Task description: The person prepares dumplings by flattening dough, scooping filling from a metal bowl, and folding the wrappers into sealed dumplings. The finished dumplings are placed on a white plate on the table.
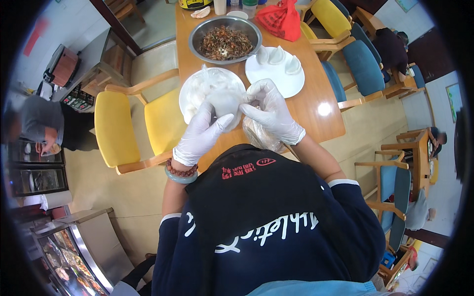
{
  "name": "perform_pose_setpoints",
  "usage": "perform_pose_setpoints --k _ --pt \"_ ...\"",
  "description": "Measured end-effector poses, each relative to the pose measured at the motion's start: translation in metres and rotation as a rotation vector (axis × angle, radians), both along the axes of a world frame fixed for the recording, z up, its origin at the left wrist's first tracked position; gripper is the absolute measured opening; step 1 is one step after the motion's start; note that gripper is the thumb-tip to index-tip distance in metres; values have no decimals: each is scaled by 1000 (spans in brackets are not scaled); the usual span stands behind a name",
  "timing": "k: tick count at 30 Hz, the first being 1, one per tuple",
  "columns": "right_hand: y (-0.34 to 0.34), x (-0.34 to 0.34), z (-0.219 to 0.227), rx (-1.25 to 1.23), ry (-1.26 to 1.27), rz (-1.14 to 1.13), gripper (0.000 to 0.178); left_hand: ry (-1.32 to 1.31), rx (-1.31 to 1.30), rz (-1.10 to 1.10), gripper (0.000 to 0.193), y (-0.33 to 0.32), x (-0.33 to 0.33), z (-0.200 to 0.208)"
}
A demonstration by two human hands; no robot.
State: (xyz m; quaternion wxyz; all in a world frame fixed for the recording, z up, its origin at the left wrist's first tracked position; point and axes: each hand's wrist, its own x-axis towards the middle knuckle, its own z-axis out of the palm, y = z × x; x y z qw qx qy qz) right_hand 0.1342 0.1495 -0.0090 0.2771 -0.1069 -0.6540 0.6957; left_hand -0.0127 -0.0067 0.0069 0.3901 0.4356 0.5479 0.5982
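Note:
Both my hands wear thin white gloves. A round white dough wrapper (223,102) is pinched between my left hand (203,132) and my right hand (272,111), above a white plate (184,88). My left thumb and fingers grip its near edge; my right fingertips hold its right edge. On that plate, partly behind the wrapper, lies a crumpled clear plastic bag (200,85) with white pieces. To the right, a second white plate (276,89) carries three folded white dumplings (292,65). Behind the plates stands a steel bowl (193,37) of brown shredded filling (224,43).
A clear plastic bag (261,134) lies at the table's near edge, beneath my right wrist. A red plastic bag (281,19) sits at the back right of the wooden table (316,111). Yellow chairs (116,128) stand left, blue chairs (363,61) right. Other people are farther off.

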Motion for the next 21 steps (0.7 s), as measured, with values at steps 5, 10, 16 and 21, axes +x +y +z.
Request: perform_pose_setpoints --k 5,10,16,21 --pt "4 0 11 192 -43 56 20 -351 56 141 58 5 7 -5" --pt "22 9 24 419 -73 236 29 -713 5 76 50 3 2 -15" --pt "25 4 12 558 -25 191 25 -789 -18 -38 49 -1 2 -23" --pt "5 1 1 172 4 91 15 -583 -20 64 58 -2 5 -20"
